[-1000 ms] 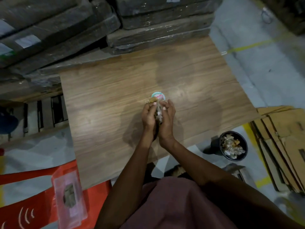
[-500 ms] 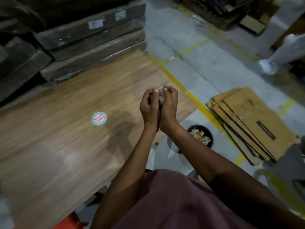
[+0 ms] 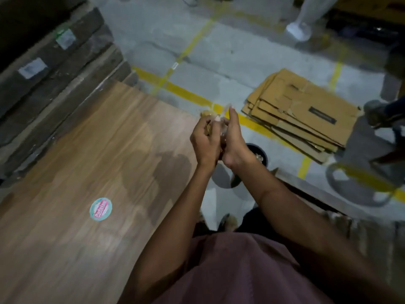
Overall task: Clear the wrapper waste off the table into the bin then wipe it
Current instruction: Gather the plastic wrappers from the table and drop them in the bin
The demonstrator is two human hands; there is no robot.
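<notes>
My left hand and my right hand are pressed together around a crumpled bunch of clear and golden wrappers, which pokes out between the fingers. Both hands hover past the right edge of the wooden table. The black bin stands on the floor just right of and below my hands, partly hidden by my right wrist, with wrappers inside it. A round teal and pink sticker lies flat on the table at the lower left.
Flattened cardboard boxes lie on the floor beyond the bin. Wrapped dark planks are stacked along the table's far side. Another person's legs and a white shoe are at the top right, with a stool base at the right.
My hands lifted the wrapper bunch off the table middle and carried it right, past the table edge toward the bin. The view swung right; the sticker stayed on the table.
</notes>
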